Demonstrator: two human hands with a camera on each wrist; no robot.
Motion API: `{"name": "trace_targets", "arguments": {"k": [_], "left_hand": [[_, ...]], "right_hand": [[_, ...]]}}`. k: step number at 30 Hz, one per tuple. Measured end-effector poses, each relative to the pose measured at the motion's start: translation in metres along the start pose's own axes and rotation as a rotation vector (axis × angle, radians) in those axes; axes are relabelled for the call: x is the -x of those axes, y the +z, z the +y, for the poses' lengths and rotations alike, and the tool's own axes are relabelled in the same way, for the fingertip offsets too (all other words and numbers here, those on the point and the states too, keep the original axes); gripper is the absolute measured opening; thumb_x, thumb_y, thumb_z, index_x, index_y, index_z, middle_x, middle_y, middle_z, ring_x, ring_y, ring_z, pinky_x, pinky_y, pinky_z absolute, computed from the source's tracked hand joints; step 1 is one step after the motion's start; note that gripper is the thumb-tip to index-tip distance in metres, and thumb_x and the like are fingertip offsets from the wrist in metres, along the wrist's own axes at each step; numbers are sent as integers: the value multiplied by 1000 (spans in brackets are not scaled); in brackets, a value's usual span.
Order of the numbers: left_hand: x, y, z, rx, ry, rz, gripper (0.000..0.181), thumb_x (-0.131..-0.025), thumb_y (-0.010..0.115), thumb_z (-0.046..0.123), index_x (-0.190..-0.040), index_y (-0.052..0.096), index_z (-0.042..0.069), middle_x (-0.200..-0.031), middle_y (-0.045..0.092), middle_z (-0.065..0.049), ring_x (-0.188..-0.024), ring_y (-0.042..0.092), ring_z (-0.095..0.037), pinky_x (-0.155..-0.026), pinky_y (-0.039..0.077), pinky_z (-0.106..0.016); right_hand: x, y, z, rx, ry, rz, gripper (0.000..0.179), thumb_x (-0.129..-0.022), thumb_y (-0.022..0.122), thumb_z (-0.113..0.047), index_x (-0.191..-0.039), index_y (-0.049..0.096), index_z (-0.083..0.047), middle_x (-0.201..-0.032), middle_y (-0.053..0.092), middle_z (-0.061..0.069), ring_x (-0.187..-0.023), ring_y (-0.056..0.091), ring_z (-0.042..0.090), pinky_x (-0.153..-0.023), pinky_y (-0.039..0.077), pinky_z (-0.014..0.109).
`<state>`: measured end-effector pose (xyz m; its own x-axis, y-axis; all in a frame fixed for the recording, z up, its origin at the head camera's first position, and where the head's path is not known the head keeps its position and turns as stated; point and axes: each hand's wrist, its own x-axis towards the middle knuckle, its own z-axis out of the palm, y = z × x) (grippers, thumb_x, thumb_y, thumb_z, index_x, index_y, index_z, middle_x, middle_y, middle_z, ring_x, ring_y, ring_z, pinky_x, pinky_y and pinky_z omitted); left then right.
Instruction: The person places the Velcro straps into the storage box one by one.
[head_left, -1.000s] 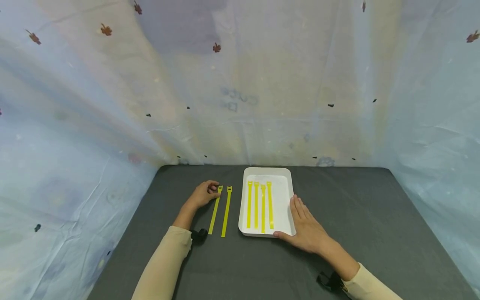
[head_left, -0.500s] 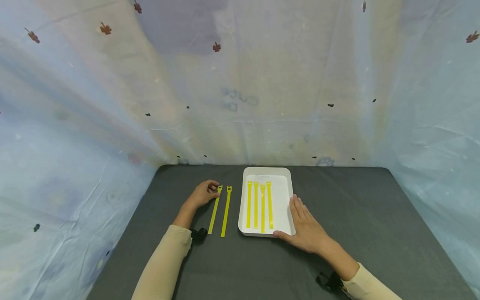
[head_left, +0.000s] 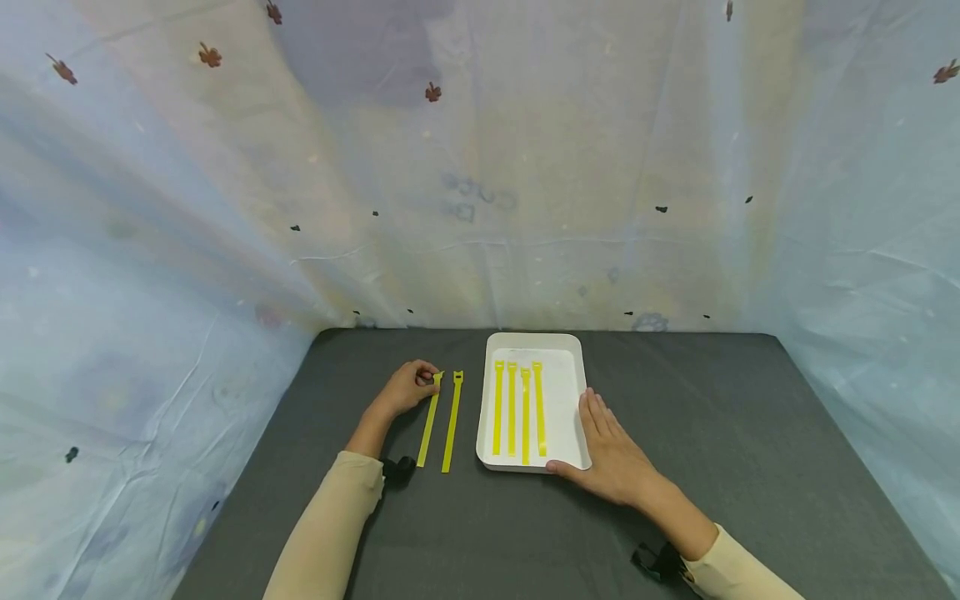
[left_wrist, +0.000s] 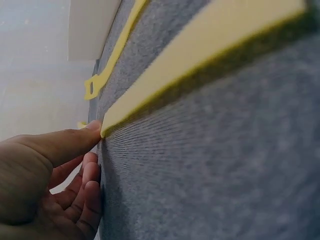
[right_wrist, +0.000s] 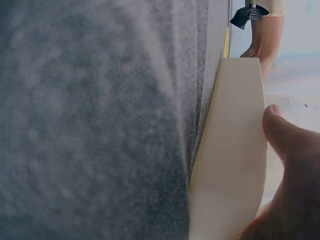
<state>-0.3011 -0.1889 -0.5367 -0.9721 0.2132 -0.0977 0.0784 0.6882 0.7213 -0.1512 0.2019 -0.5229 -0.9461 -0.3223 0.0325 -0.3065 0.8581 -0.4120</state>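
Observation:
My left hand (head_left: 407,388) pinches the head end of a yellow cable tie strap (head_left: 427,433) between thumb and fingers. The strap's tail runs back toward me over the dark cloth. Just right of it lies a second yellow strap (head_left: 452,425), with a slotted head. Several more such straps (head_left: 498,410) lie side by side in a white tray (head_left: 534,341). Against the tray's near right corner rests my right hand (head_left: 617,460), fingers straight along the right side and thumb at the front edge. The right wrist view shows that thumb (right_wrist: 280,127) on the tray wall (right_wrist: 230,150).
A dark grey cloth (head_left: 720,433) covers the table under everything. Behind and on both sides hangs a pale patterned curtain (head_left: 540,167), meeting the table's back edge. Black straps (head_left: 399,472) are worn at both wrists.
The head of the strap in my left fingers has turned up slightly, and its slot no longer shows. Both hands, the tray and the other straps stay in place.

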Motion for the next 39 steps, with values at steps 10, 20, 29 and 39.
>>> {"name": "trace_targets", "arguments": {"k": [10,20,29,39], "left_hand": [[2,8,-3,15,8,50,30,-103,74,10,-130,62,6,-116,64,-11,-99,59,-25,-84,51,-43],[6,10,-5,97,17,111,37,-103,75,15,-137,61,7,-115,73,-12,-99,67,-26,-86,56,-46],[9,5,-5,126,-2,168,34,-103,76,17,-131,65,2,-119,73,-17,-108,71,-34,-89,60,-49],[14,-6,7,199,36,184,27,-103,76,15,-126,68,4,-113,74,-16,-87,73,-25,-73,61,-40]], "right_hand": [[1,-3,-2,-4,6,-6,128,-92,64,-79,-167,11,10,-177,6,27,-165,10,44,-131,21,58],[0,0,-1,-3,5,-3,128,-93,64,-78,-167,10,10,-177,6,27,-165,10,43,-131,21,58],[0,-1,-2,-12,3,-3,127,-93,64,-77,-167,10,10,-177,6,28,-164,10,44,-131,21,58],[1,0,0,-20,-16,25,128,-92,68,-76,-167,11,11,-177,8,28,-164,13,46,-128,25,62]]}}
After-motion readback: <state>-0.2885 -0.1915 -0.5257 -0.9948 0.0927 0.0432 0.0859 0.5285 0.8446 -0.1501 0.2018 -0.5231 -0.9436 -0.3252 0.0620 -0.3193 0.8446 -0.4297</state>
